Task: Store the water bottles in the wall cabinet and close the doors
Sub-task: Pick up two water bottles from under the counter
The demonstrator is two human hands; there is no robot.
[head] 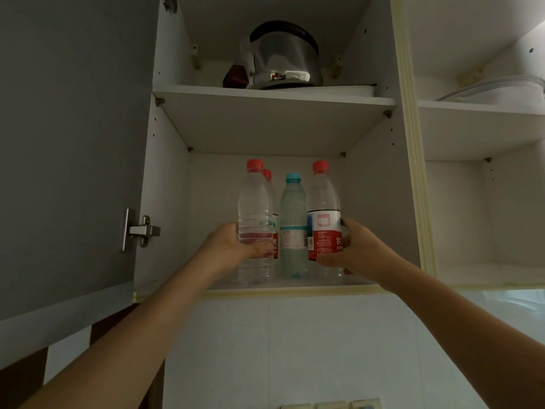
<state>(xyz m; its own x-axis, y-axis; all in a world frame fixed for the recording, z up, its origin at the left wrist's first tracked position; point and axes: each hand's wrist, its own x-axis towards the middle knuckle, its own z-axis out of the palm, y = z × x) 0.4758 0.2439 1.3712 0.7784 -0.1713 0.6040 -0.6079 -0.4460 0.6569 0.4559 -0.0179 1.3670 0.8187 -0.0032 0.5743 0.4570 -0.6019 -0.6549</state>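
Note:
Several water bottles stand on the bottom shelf [283,286] of the open wall cabinet. My left hand [233,242] grips a clear red-capped bottle [255,208] at the left front. My right hand [352,246] grips a red-capped bottle with a red and white label [323,208] at the right. Between them stands a greenish bottle with a blue cap [292,222]. Another red-capped bottle [267,174] stands behind the left one, mostly hidden. The grey left door [67,143] is swung wide open.
A shiny metal kettle [280,59] sits on the upper shelf. The neighbouring open compartment on the right holds stacked plates [495,91] on its upper shelf. A metal hinge [138,230] sticks out of the left door. White tiled wall and switches [328,405] lie below the cabinet.

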